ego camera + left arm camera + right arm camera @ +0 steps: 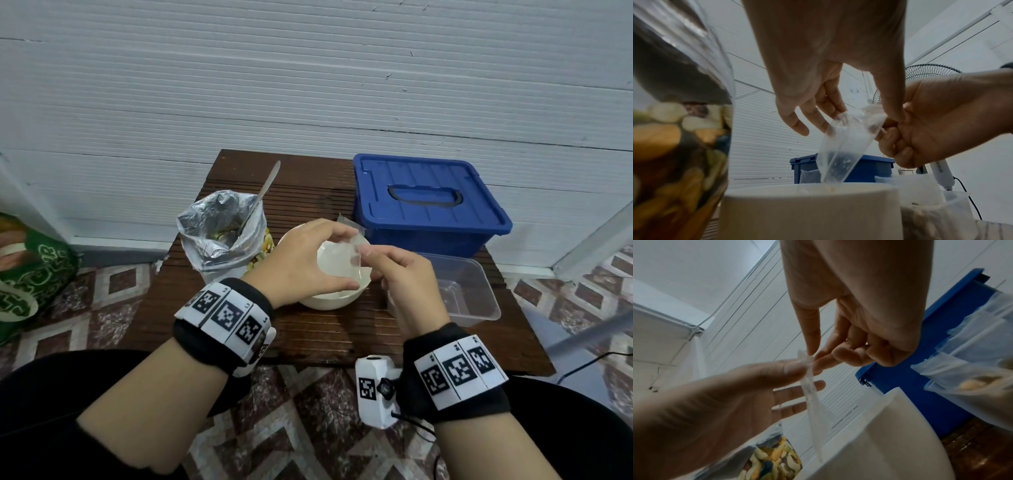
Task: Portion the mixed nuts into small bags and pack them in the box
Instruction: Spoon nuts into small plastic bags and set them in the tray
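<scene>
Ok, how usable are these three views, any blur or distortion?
Head view: sharp, wall lines bowed by the wide lens. Left wrist view: nut bag looms blurred at left, small bag clear enough. Right wrist view: left hand soft and oversized, white bowl tilted.

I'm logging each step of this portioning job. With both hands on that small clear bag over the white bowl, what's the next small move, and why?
Probably pull the small clear bag's mouth open: left hand and right hand pinch its top, it looks empty, and the spoon stands in the nut bag.
</scene>
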Demonstrator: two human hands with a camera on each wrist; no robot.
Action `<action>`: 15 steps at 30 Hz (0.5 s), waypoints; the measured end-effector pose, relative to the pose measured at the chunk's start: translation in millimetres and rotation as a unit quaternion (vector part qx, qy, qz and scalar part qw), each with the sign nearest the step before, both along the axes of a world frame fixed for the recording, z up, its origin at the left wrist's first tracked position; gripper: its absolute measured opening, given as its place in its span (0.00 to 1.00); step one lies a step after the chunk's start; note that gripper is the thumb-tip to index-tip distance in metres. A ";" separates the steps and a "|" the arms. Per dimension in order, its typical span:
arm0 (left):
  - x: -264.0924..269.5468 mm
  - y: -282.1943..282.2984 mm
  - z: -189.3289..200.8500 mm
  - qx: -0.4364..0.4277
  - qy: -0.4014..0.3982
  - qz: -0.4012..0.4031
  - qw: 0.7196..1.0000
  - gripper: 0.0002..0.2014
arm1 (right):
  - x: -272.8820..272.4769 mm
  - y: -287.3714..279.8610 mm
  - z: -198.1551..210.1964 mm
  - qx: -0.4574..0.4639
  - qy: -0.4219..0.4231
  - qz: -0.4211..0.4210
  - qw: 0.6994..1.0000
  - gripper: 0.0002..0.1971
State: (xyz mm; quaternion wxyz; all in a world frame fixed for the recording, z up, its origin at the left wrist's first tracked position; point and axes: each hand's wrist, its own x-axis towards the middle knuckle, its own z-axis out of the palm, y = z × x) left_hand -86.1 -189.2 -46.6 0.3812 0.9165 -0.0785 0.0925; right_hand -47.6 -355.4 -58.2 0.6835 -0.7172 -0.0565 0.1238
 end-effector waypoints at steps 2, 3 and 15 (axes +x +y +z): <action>0.7 0.3 -0.8 -0.001 -0.006 -0.009 1.000 0.31 | 0.1 -1.3 1.3 -0.002 0.002 0.012 1.000 0.08; 1.0 0.2 -1.2 -0.004 -0.008 -0.011 1.000 0.31 | 0.1 -1.6 1.4 -0.001 0.000 0.015 1.000 0.08; -1.3 1.8 2.3 -0.054 -0.020 0.019 0.998 0.27 | 2.5 -4.1 -1.2 0.007 -0.015 0.005 1.000 0.03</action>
